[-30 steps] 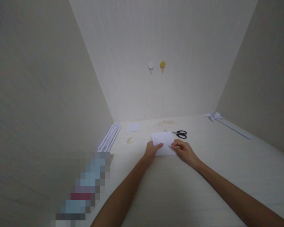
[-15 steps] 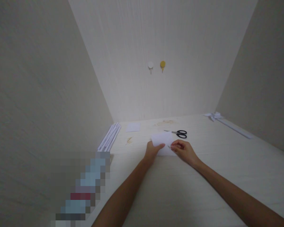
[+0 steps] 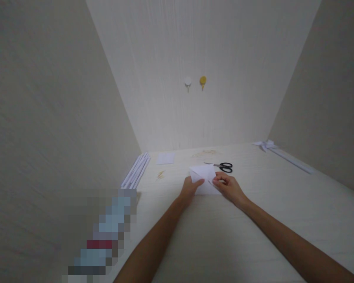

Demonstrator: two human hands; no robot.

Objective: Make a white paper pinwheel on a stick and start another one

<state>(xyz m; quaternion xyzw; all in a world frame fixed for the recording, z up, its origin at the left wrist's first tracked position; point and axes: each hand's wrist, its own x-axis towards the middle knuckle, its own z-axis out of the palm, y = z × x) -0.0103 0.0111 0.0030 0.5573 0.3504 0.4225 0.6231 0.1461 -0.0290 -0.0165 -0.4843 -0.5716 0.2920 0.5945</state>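
A white sheet of paper (image 3: 203,173) lies on the pale wooden table (image 3: 253,220), partly folded with a slanted crease across its top. My left hand (image 3: 189,188) holds its left edge down with thumb and fingers. My right hand (image 3: 228,187) pinches the paper's right side, fingers bent over the fold. Black-handled scissors (image 3: 222,166) lie just behind the paper, close to my right hand.
A bundle of rolled white paper sticks (image 3: 136,169) lies along the left wall. A small white paper square (image 3: 166,158) sits near the back. A white folded paper flower on a long strip (image 3: 279,153) lies far right. Two hooks, white (image 3: 188,82) and yellow (image 3: 203,81), hang on the back wall.
My right hand has pushed the paper's right side over, so a slanted fold now shows at its top. My left hand has stayed in place.
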